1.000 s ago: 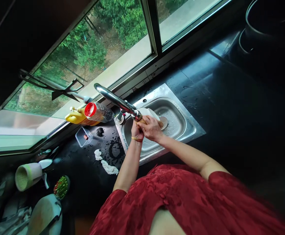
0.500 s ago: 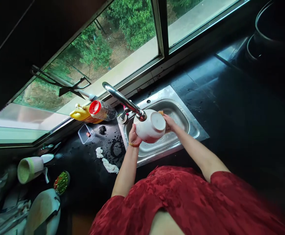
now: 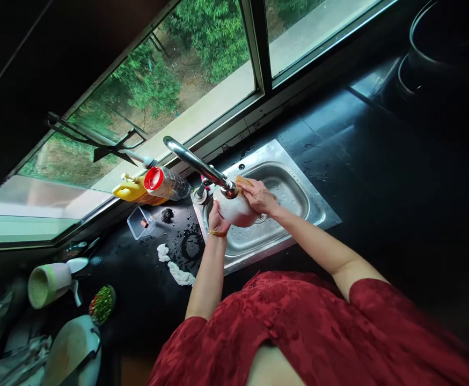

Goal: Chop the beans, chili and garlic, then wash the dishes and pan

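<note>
A white bowl (image 3: 240, 213) is held over the steel sink (image 3: 286, 236), below the spout of the curved faucet (image 3: 194, 159). My left hand (image 3: 219, 220) grips the bowl's left side, fingers closed round it. My right hand (image 3: 262, 197) lies over the bowl's upper right and presses a tan sponge (image 3: 244, 181) against its surface. Most of the sponge is hidden under my fingers. Whether water runs from the faucet I cannot tell.
Left of the sink stand a red-lidded jar (image 3: 164, 182), a yellow bottle (image 3: 132, 190) and a clear plastic box (image 3: 140, 222). A white cloth (image 3: 178, 272) lies on the wet black counter. Farther left are a bowl of chillies (image 3: 102, 304) and a cutting board (image 3: 71, 348).
My right hand has moved with the sponge from the bowl's right edge up onto its outer bottom, covering the base. The bowl has tilted slightly; my left hand still holds it.
</note>
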Action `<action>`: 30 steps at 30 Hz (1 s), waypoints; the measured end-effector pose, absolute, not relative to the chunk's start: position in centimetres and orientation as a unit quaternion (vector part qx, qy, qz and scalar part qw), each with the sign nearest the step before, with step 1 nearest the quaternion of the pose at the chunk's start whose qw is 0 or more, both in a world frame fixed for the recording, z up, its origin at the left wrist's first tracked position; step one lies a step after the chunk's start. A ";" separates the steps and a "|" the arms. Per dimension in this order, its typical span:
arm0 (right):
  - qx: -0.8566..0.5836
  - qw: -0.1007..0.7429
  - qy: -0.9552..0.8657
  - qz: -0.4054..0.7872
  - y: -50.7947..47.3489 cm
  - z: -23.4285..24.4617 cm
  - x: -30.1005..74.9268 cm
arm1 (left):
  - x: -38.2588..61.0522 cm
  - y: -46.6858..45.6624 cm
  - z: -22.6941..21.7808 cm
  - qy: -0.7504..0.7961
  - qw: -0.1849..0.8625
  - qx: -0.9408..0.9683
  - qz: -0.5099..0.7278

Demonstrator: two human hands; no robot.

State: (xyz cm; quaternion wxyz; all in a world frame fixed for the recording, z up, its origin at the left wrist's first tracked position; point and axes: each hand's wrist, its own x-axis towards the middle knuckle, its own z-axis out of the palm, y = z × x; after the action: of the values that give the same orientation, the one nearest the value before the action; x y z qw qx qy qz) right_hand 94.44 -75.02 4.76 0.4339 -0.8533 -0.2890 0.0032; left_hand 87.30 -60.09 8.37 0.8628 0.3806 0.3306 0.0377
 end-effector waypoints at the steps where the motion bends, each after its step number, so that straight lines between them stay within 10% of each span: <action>1: -0.860 0.424 -0.282 0.016 -75.3 4.2 94.8 | 87.2 -59.9 8.4 0.332 0.864 0.376 0.047; 16: -0.923 0.244 -0.297 0.021 -78.5 4.2 92.2 | 86.4 -59.3 7.3 0.341 0.850 0.402 0.007; 30: -0.915 0.337 -0.220 -0.038 -80.2 0.3 91.3 | 87.8 -60.7 8.0 0.338 0.860 0.383 -0.009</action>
State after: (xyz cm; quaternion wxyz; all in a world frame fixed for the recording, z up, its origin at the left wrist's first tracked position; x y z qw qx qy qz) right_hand 91.28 -80.18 0.25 0.3366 -0.9148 -0.2199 -0.0380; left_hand 87.83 -60.74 7.99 0.8595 0.3833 0.3381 -0.0087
